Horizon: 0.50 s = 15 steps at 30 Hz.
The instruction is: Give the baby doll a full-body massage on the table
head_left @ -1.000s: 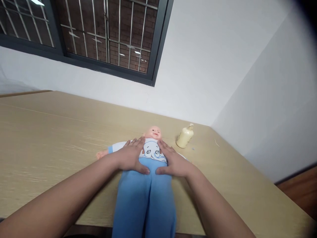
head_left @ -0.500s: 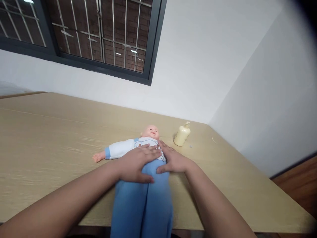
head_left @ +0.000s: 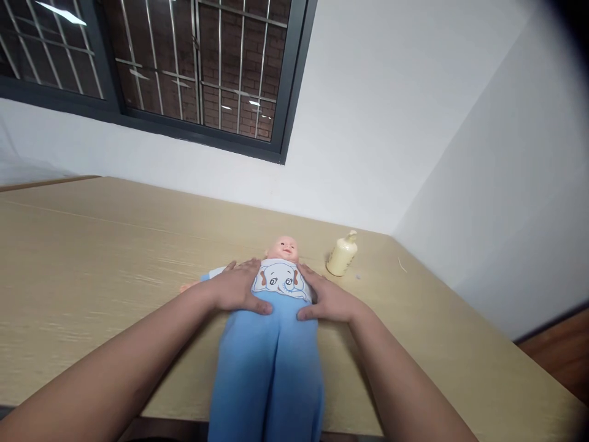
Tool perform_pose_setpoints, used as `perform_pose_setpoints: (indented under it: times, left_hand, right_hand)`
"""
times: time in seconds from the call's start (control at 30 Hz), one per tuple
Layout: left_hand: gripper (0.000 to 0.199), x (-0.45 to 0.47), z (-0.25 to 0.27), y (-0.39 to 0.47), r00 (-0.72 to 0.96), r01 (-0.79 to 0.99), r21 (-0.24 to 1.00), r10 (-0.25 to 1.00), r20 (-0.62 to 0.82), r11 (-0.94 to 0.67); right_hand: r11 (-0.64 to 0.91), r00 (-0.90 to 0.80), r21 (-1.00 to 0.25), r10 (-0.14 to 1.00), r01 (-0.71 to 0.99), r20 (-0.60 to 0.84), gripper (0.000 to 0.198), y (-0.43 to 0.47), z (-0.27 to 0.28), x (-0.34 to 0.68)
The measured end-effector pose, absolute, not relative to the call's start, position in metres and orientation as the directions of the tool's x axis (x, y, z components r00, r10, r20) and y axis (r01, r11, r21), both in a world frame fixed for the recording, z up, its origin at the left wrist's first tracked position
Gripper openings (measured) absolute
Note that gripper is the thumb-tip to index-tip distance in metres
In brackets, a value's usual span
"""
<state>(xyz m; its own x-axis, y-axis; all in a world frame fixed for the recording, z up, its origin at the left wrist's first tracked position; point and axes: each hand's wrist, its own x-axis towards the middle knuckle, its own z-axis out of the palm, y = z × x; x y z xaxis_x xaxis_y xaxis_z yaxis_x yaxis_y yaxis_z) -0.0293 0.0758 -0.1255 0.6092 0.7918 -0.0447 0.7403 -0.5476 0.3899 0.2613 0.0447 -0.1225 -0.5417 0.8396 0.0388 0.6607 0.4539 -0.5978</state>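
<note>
A baby doll point(head_left: 283, 248) lies on its back on the table, head toward the wall. It wears a white top point(head_left: 280, 279) with an elephant print and blue trousers point(head_left: 271, 362) whose legs reach past the near table edge. My left hand point(head_left: 239, 287) rests open on the doll's left-hand side in the picture, over the sleeve and the side of the top, thumb at the waist. On the opposite side my right hand point(head_left: 329, 298) lies open against the top, its thumb touching the trousers. That side's doll arm is hidden.
A cream pump bottle point(head_left: 342, 255) stands on the wooden table point(head_left: 115, 245), right of the doll's head. A thin pale strand point(head_left: 402, 264) lies farther right. Beyond the table are a white wall point(head_left: 350, 123) and a barred window point(head_left: 197, 67).
My left hand has slid left from the middle of the doll's top to its side, uncovering the elephant print. My right hand stays in nearly the same place. The view has shifted slightly.
</note>
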Motion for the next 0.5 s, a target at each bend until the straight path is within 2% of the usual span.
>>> perform_pose_setpoints:
  times: [0.07,0.17,0.23,0.33,0.4,0.5]
  left_hand:
    - [0.118,-0.027,-0.127,0.075,0.596,0.749,0.389,0.802,-0.04,-0.537]
    - [0.12,-0.023,-0.13,0.074,0.573,0.759,0.388,0.82,-0.017,-0.522]
    - [0.115,-0.021,-0.133,0.073,0.58,0.759,0.376,0.815,-0.019,-0.531]
    - [0.096,-0.019,-0.136,0.073,0.593,0.772,0.336,0.802,-0.075,-0.539]
    - [0.095,-0.018,-0.137,0.073,0.585,0.78,0.329,0.807,-0.081,-0.532]
    - [0.114,-0.017,-0.137,0.072,0.558,0.786,0.347,0.829,-0.042,-0.512]
  right_hand:
    - [0.452,-0.507,-0.55,0.86,0.703,0.059,0.111,0.042,-0.122,0.256]
    - [0.536,-0.511,-0.461,0.838,0.707,0.19,0.105,0.027,-0.116,0.231]
    - [0.633,-0.594,-0.416,0.769,0.654,0.237,0.11,0.012,-0.112,0.207]
    - [0.75,-0.75,-0.378,0.635,0.542,0.186,0.116,-0.005,-0.111,0.175]
    - [0.738,-0.744,-0.38,0.648,0.558,0.165,0.116,-0.007,-0.115,0.167]
    - [0.63,-0.634,-0.396,0.761,0.668,0.14,0.113,0.002,-0.124,0.175]
